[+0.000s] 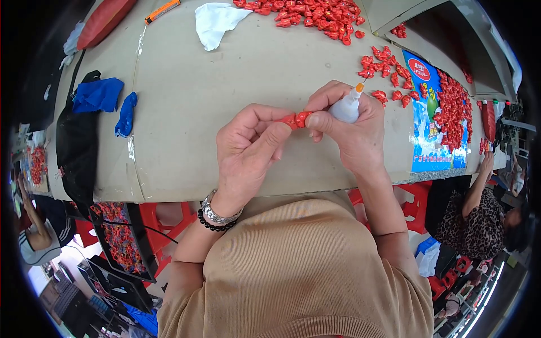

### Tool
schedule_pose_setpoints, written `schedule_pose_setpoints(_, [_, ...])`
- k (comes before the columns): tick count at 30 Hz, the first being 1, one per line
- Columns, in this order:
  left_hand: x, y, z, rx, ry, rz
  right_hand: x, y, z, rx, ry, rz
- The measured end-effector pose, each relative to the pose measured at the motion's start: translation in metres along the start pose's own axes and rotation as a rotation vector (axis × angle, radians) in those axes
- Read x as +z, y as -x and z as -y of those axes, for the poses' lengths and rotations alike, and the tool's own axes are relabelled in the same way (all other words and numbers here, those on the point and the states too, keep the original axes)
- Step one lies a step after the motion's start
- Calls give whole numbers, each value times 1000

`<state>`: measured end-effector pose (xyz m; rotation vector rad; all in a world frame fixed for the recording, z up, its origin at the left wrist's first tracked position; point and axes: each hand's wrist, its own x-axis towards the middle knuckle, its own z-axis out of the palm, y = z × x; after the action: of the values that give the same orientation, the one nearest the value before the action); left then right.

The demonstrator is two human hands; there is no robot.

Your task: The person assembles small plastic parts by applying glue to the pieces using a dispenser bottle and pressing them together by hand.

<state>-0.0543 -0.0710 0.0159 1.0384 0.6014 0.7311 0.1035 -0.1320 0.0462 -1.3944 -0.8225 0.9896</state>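
Note:
Over the near part of the table, a small glossy red moulded piece (301, 119) is held between both hands. My left hand (245, 149) pinches its left end between thumb and fingers. At its right end, the thumb and index finger of my right hand (360, 135) grip it too. That same hand also cradles a small whitish squeeze bottle (345, 109) with an orange collar and a thin needle tip pointing up and away. Fingers cover both ends of the piece, so whether it is one part or two pressed together cannot be told.
Loose red pieces (394, 73) lie right of my hands, beside a blue printed sheet (420, 141) bearing many more. A red heap (321, 17), a white cloth (217, 25) and an orange-wrapped tool (163, 10) lie farther off. Blue cloths (98, 96) rest left. Co-workers sit at both sides.

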Motion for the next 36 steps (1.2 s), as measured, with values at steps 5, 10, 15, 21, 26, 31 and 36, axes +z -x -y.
schedule_pose_setpoints(5, [-1, 4, 0, 29, -62, 0, 2, 4, 0, -15, 48, 19])
schedule_pose_setpoints(10, [0, 3, 7, 81, -95, -39, 4, 4, -15, 11, -131, 10])
schedule_pose_setpoints(15, [4, 1, 5, 199, -139, -57, 9, 7, -18, -34, -258, -3])
schedule_pose_setpoints(21, [5, 0, 7, 139, -229, -73, 5, 5, -31, -8, -287, -4])
schedule_pose_setpoints(26, [0, 11, 26, 125, -179, -49, 6, 17, -46, 0, -315, 1])
schedule_pose_setpoints(31, [4, 13, 25, 120, -181, -83, 5, 19, -52, -7, -328, 26])
schedule_pose_setpoints(36, [2, 8, 28, 136, -170, -80, 1, 11, -52, -30, -280, 55])
